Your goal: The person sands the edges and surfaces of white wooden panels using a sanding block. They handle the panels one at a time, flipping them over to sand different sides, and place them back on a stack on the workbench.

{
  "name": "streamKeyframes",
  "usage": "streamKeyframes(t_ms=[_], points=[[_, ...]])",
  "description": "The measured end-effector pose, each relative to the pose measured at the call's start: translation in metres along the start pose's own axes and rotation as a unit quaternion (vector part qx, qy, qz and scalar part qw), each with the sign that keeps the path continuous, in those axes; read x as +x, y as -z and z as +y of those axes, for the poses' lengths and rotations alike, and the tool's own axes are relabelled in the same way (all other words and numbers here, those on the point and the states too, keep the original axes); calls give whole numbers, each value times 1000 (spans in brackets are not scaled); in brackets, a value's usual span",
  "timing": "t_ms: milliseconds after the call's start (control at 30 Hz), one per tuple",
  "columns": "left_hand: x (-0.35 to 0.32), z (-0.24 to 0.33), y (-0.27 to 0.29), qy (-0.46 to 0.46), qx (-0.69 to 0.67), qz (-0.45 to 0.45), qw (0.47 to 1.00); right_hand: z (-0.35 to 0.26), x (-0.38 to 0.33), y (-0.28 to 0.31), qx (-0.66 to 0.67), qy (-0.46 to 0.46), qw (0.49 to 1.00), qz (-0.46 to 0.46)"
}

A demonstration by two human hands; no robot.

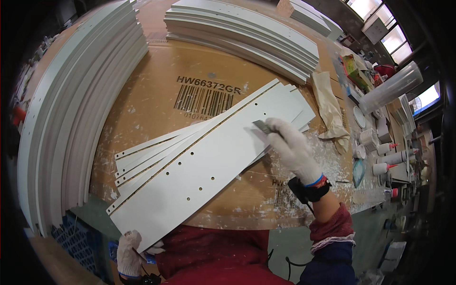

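You are gripping the near end of a white panel (223, 147) with your gloved left hand (128, 251), which is closing around its corner just past the near edge of the cardboard-covered surface (147, 95). Your gloved right hand (292, 147) is pinching a small flat grey blade (260, 126) between thumb and fingers, and it is hovering close over the far half of that panel; you cannot be sure from this view whether the blade is touching the face. The panel is lying slantwise across the surface, running from your lower left toward the upper right, and it is showing several dark round holes and a brown groove along its left long edge. Beneath it, more white panels (142, 154) are fanning out, their ends peeping past it on the left and at the far right. White flakes (323, 154) are dotting the cardboard near your right forearm. A tall stack of panels (88, 95) is standing along the left side, and another stack (242, 31) is resting across the far side. Crumpled brown paper (331, 111) is lying beyond your right hand, while a red-tipped white bottle (381, 168) and a clear plastic roll (392, 85) are sitting farther right.
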State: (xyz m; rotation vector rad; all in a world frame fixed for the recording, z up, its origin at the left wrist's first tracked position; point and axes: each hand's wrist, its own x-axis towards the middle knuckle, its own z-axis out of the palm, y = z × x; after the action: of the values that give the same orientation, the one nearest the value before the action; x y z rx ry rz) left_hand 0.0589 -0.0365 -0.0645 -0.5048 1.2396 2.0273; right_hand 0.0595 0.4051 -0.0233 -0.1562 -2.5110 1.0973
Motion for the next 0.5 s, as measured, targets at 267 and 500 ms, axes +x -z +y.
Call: streamKeyframes(t_ms=[267, 500], points=[[15, -10, 8, -61, 102, 66, 991, -68, -18, -90, -149, 238, 937, -208], [1, 3, -2, -18, 193, 74, 978, -23, 18, -47, -241, 27, 950, -195]])
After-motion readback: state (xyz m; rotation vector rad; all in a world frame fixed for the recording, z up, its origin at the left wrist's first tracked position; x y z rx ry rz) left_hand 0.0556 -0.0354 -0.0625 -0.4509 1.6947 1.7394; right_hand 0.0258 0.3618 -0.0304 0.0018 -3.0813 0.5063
